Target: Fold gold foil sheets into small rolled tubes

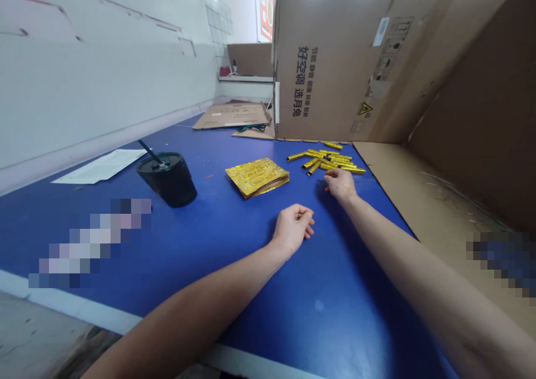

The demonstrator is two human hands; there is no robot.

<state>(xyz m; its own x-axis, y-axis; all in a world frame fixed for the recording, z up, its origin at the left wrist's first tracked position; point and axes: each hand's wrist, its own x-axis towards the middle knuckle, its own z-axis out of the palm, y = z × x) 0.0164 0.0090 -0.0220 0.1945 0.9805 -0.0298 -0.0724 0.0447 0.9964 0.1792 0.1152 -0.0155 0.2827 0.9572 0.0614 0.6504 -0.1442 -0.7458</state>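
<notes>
My left hand point(293, 226) hovers or rests just above the blue table, its fingers curled in toward the thumb; nothing shows between them. Beyond it lies a flat stack of joined gold foil strips point(257, 177), with brown layered edges facing me. At the near edge of a loose pile of short gold foil sticks point(330, 160) is my right hand point(340, 183). Its fingers are bent together and point left. Whether they pinch a stick is hidden by the hand.
A black cup with a straw point(167, 178) stands at left, near a white paper sheet point(100, 167). Flattened cardboard point(234, 115) lies at the back. A large cardboard box point(335, 61) walls off the back right. The blue table point(234, 245) has a pale edge.
</notes>
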